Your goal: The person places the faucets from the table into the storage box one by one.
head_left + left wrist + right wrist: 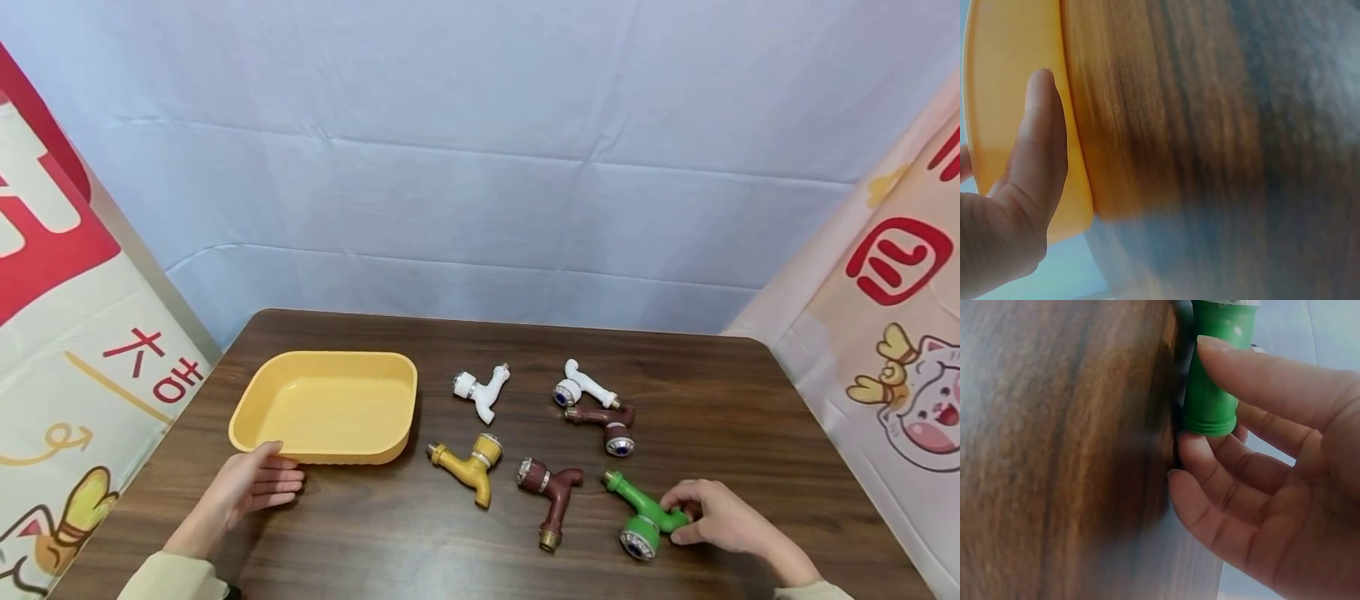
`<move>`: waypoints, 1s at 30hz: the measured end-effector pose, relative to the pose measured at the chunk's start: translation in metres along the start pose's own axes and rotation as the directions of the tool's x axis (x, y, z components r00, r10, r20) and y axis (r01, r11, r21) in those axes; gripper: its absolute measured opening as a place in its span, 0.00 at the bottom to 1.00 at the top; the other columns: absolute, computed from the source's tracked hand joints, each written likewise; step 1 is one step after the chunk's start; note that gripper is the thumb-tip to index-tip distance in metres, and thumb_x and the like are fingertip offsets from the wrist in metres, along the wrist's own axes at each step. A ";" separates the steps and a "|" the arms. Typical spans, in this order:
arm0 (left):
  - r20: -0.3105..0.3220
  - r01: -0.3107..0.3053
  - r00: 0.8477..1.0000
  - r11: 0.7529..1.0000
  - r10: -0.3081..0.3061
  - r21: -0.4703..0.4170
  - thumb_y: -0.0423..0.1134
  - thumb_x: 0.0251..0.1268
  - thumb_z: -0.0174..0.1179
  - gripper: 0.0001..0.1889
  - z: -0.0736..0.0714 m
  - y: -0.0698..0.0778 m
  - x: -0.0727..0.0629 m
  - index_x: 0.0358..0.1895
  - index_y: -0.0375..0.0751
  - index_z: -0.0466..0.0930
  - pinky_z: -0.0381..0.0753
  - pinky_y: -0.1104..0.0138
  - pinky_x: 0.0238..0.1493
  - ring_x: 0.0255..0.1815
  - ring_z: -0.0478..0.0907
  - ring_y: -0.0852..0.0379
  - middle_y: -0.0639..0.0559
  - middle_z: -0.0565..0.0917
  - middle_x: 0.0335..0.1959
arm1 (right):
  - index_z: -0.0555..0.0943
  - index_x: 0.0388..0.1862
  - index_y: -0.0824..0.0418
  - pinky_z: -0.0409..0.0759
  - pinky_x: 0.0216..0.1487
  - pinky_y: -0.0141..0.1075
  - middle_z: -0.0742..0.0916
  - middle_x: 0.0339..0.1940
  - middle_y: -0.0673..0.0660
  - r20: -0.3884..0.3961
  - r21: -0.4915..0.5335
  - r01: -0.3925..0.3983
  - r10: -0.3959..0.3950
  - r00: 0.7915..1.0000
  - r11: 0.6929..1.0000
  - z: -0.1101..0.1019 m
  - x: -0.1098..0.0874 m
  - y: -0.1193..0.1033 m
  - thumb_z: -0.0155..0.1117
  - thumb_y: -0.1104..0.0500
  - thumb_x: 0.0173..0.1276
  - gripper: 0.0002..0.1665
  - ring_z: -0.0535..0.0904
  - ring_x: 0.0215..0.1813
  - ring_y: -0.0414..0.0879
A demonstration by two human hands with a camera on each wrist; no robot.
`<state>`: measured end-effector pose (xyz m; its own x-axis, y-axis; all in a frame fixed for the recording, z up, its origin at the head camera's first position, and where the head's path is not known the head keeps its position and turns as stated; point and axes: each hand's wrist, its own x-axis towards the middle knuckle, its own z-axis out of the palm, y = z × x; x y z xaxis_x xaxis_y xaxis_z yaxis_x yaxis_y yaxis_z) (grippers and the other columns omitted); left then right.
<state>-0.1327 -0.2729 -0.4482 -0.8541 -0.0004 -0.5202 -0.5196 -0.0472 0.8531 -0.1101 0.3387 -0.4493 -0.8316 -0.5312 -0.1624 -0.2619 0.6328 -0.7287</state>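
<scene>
My left hand (255, 483) holds the near left rim of a yellow plastic tray (322, 457), thumb at the rim and straight fingers along the outer wall. In the left wrist view the fingers (1038, 144) lie against the tray's side (1013, 75). A green tap (642, 510) with a chrome-ringed knob lies at the front right. My right hand (716, 517) pinches its spout between thumb and fingers. The right wrist view shows the green spout end (1210, 403) between thumb (1260, 372) and fingers, close to the tabletop.
Nearby lie a dark red tap (556, 496), a yellow tap (468, 469), a white tap (486, 392), another white tap (588, 383) and a second dark red tap (606, 418), these last two nearly touching. A pale cloth (480, 208) hangs behind the wooden table (375, 533).
</scene>
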 end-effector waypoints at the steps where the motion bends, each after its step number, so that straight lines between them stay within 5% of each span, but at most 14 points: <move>1: 0.001 -0.001 1.000 1.000 0.001 0.002 0.45 0.69 0.43 0.25 0.000 0.000 0.000 0.42 0.19 0.73 0.82 0.58 0.37 0.31 0.82 0.50 0.43 0.83 0.28 | 0.80 0.35 0.64 0.67 0.21 0.30 0.76 0.26 0.45 0.005 -0.005 -0.004 0.004 1.000 1.000 0.000 0.000 0.000 0.72 0.58 0.49 0.15 0.67 0.25 0.33; 8: 0.000 -0.004 1.000 1.000 0.004 -0.001 0.46 0.68 0.44 0.25 0.002 0.000 -0.001 0.42 0.20 0.73 0.82 0.57 0.37 0.31 0.82 0.50 0.43 0.83 0.29 | 0.81 0.33 0.58 0.69 0.25 0.30 0.79 0.30 0.42 0.017 -0.007 0.042 -0.042 0.999 0.999 -0.004 -0.001 0.001 0.69 0.53 0.53 0.12 0.70 0.30 0.34; 16: -0.011 -0.016 1.000 1.000 0.016 0.003 0.46 0.68 0.44 0.25 0.004 0.000 -0.001 0.42 0.20 0.73 0.82 0.58 0.36 0.31 0.82 0.51 0.43 0.83 0.28 | 0.79 0.37 0.63 0.72 0.22 0.30 0.79 0.28 0.44 0.006 0.135 0.107 -0.109 0.994 0.985 -0.007 -0.004 0.002 0.64 0.61 0.59 0.08 0.71 0.27 0.31; 23: -0.015 -0.020 1.000 1.000 0.020 0.010 0.47 0.68 0.44 0.25 0.004 -0.001 -0.003 0.43 0.20 0.73 0.82 0.58 0.36 0.31 0.82 0.51 0.44 0.83 0.28 | 0.71 0.47 0.81 0.82 0.32 0.40 0.84 0.32 0.57 0.071 0.463 0.060 -0.104 0.992 0.884 -0.012 -0.005 0.001 0.54 0.67 0.66 0.16 0.80 0.33 0.40; 30: -0.020 -0.019 1.000 1.000 0.019 0.015 0.47 0.68 0.44 0.25 0.002 -0.001 -0.005 0.43 0.20 0.73 0.82 0.58 0.36 0.31 0.82 0.51 0.44 0.83 0.29 | 0.73 0.48 0.77 0.81 0.35 0.41 0.85 0.35 0.55 0.064 0.556 0.055 -0.108 0.992 0.829 -0.009 -0.004 0.000 0.52 0.69 0.67 0.14 0.81 0.36 0.41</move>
<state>-0.1282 -0.2708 -0.4461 -0.8633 -0.0211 -0.5042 -0.5035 -0.0323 0.8634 -0.1111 0.3458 -0.4422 -0.7651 -0.6317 -0.1247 0.0100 0.1821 -0.9832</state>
